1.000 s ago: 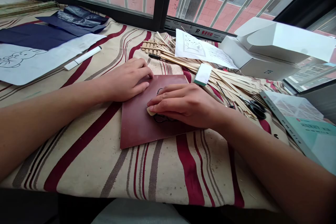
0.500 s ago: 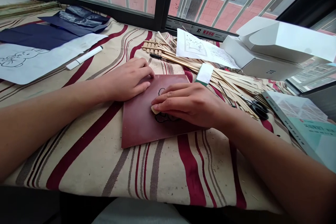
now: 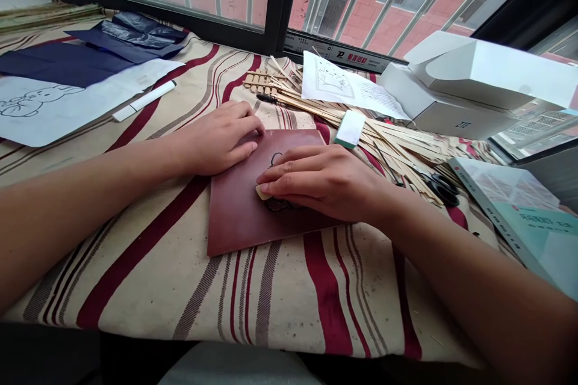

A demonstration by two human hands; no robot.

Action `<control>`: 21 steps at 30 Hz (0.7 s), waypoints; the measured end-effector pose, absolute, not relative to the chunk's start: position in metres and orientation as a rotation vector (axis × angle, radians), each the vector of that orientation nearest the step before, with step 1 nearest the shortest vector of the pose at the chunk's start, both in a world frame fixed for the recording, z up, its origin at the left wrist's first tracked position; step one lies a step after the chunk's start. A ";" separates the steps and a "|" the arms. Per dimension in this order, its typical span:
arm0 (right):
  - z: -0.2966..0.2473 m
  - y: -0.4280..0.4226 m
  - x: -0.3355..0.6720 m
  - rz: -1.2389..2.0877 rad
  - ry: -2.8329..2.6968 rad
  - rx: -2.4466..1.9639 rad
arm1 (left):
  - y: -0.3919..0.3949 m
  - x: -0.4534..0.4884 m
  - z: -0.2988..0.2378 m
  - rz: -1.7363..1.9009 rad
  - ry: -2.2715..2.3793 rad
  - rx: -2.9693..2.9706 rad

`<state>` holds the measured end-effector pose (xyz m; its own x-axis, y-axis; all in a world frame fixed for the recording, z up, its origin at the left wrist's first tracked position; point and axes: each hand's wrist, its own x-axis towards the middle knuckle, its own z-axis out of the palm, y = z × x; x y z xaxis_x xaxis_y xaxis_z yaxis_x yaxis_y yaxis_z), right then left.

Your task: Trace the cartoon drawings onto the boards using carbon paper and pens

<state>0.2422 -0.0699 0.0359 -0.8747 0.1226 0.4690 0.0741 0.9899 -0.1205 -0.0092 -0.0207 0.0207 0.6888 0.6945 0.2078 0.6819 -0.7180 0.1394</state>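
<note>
Grip: right hand on pale block, left hand on board.

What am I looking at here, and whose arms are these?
There is no machine here. These are a person's own bare arms, seen from a single camera worn on their head, which looks forward and down, much as they see it themselves. The left hand rests on a dark red board. The right hand holds a small pale block on that board, beside black drawn lines. Everything lies on a striped cloth in front of a window. Around the board are bamboo strips, scissors, a rabbit drawing, dark blue sheets, a white marker, a book and a white box.
</note>
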 end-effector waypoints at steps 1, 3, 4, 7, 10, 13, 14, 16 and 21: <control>0.036 -0.070 0.243 0.137 -2.648 -0.148 | -0.020 -0.009 0.021 0.384 1.155 2.846; 0.035 -0.070 0.243 0.131 -2.647 -0.158 | -0.020 -0.010 0.020 0.382 1.146 2.860; 0.035 -0.070 0.243 0.122 -2.641 -0.159 | -0.020 -0.010 0.020 0.380 1.142 2.866; 0.034 -0.070 0.242 0.095 -2.626 -0.143 | -0.020 -0.009 0.021 0.367 1.145 2.863; 0.035 -0.071 0.242 0.112 -2.624 -0.119 | -0.021 -0.008 0.021 0.373 1.158 2.842; 0.036 -0.071 0.243 0.117 -2.636 -0.140 | -0.021 -0.009 0.021 0.372 1.151 2.847; 0.036 -0.071 0.243 0.109 -2.634 -0.146 | -0.021 -0.009 0.021 0.368 1.148 2.855; 0.035 -0.071 0.243 0.095 -2.627 -0.137 | -0.021 -0.010 0.021 0.356 1.151 2.869; 0.034 -0.069 0.245 0.117 -2.638 -0.135 | -0.021 -0.010 0.022 0.349 1.171 2.857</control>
